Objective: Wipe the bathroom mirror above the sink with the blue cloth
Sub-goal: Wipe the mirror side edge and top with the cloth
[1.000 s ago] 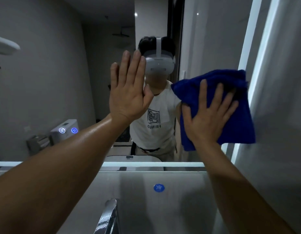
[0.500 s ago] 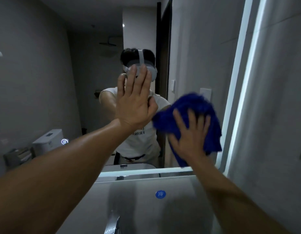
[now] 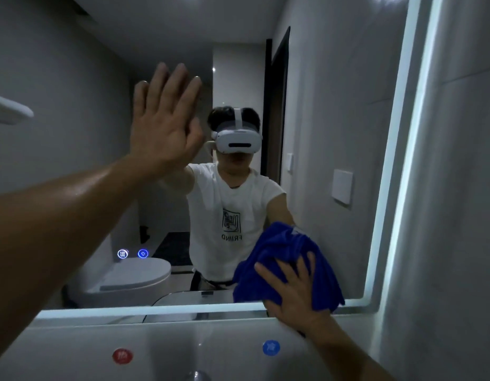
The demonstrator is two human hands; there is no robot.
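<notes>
The bathroom mirror (image 3: 334, 92) fills most of the view, with a lit strip along its right and bottom edges. My right hand (image 3: 294, 294) presses the crumpled blue cloth (image 3: 282, 254) flat against the glass at the mirror's lower right, just above the bottom edge. Its fingers are spread and straight over the cloth. My left hand (image 3: 164, 119) rests flat on the glass at the upper left of centre, fingers straight and together, holding nothing. The mirror reflects a person in a white shirt and headset.
Below the mirror is a grey wall panel with a red round sticker (image 3: 122, 355) and a blue round sticker (image 3: 271, 347). The tap top (image 3: 197, 376) shows at the bottom edge. Two lit touch buttons (image 3: 132, 253) sit on the glass at lower left. A tiled wall (image 3: 458, 188) stands right.
My right hand has slid the cloth down the glass from the mirror's right side to its bottom edge. My left hand stays flat on the glass, now higher in view as the camera tilted.
</notes>
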